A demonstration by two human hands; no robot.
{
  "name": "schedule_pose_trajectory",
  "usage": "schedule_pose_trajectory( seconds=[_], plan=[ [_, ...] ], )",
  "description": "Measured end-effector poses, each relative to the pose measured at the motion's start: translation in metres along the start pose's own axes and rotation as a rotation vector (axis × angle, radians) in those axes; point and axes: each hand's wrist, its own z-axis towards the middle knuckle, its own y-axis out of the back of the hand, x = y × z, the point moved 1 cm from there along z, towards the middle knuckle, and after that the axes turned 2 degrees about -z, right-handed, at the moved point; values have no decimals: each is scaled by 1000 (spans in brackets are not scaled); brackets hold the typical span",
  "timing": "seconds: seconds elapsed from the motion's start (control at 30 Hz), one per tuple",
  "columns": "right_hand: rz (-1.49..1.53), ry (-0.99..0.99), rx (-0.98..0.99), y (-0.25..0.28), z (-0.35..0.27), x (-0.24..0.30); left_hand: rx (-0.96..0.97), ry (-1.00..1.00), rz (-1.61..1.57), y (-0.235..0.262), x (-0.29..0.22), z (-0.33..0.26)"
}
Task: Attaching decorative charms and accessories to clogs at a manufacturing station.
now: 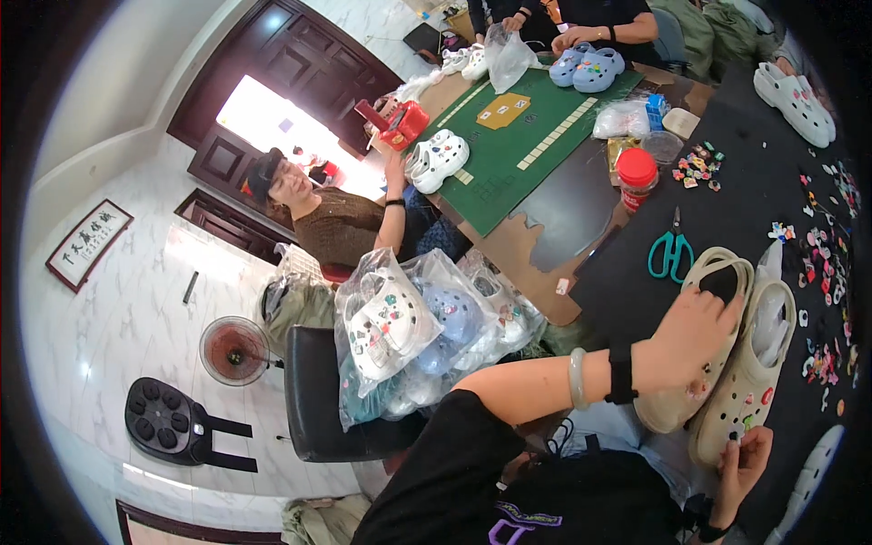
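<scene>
A pair of beige clogs lies on the black table cover: the left clog (666,405) and, close beside it, the right clog (768,363). Small colourful charms sit on their toes, and clear plastic fills part of the right one's opening. My left hand (686,338), with a bangle and black band at its wrist, is closed over the side and opening of the left clog; some fingertips are hidden. At the right clog's toe, my right hand (747,461) pinches a small dark charm (734,436) between thumb and finger.
Teal-handled scissors (670,256) lie beyond the clogs, near a red-lidded jar (637,173). Loose charms (822,263) spread along the right. Bagged clogs (391,318) rest on a black chair (313,400). People sit around a green mat (495,173) holding more clogs.
</scene>
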Motion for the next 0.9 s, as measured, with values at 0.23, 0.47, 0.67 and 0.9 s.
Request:
schedule_pose_trajectory(
  seconds=[0.23, 0.47, 0.67, 0.9],
  plan=[
    [-8, 11, 3, 4, -3, -11, -3, -79, -222, -15, 20, -9],
    [5, 20, -12, 5, -1, -16, 125, -89, -33, -20, 12, 5],
    [17, 49, 24, 5, 1, -18, 79, -92, -252, -22, 21, 9],
    [23, 11, 68, 7, 0, -14, 19, -64, -133, -10, 11, -6]
  ],
)
